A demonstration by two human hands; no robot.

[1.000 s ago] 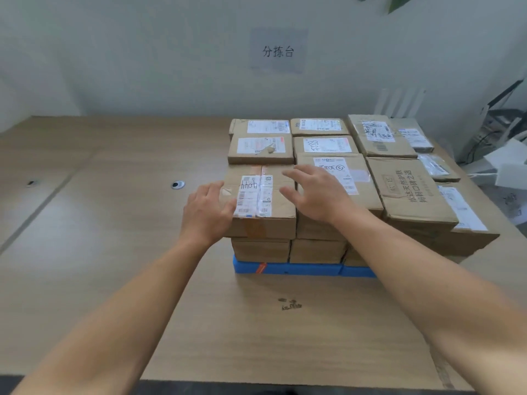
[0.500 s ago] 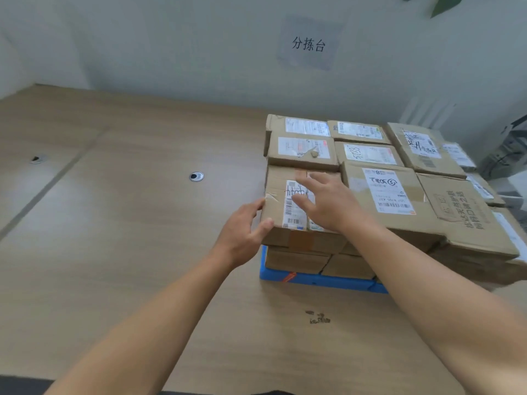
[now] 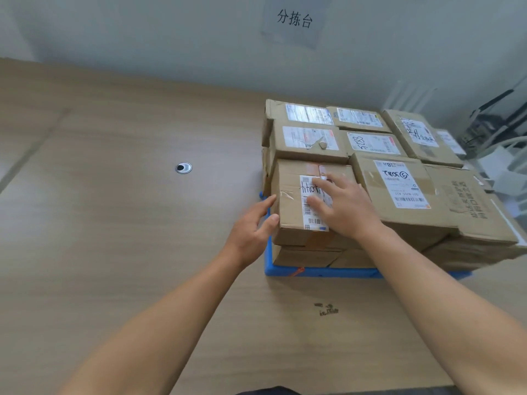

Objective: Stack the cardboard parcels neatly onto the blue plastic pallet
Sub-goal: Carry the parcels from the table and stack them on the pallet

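Several cardboard parcels with white labels stand stacked in two layers on the blue plastic pallet (image 3: 322,271). The front-left parcel of the top layer (image 3: 293,195) carries a handwritten barcode label. My left hand (image 3: 253,226) presses against that parcel's left side, fingers spread. My right hand (image 3: 346,208) lies flat on its top, covering part of the label. Neither hand grips it. To its right sits a larger labelled parcel (image 3: 396,186), and more parcels (image 3: 309,138) fill the rows behind.
The pallet rests on a wide wooden table (image 3: 114,238) with a round metal cable grommet (image 3: 183,167) to the left. A paper sign (image 3: 293,19) hangs on the wall behind. Cables and white clutter (image 3: 502,129) lie beyond the table's right edge.
The view has swung left, so the stack sits further right in frame. My right hand slid from the neighbouring parcel onto the front-left parcel's top. My left hand stays against its left side.
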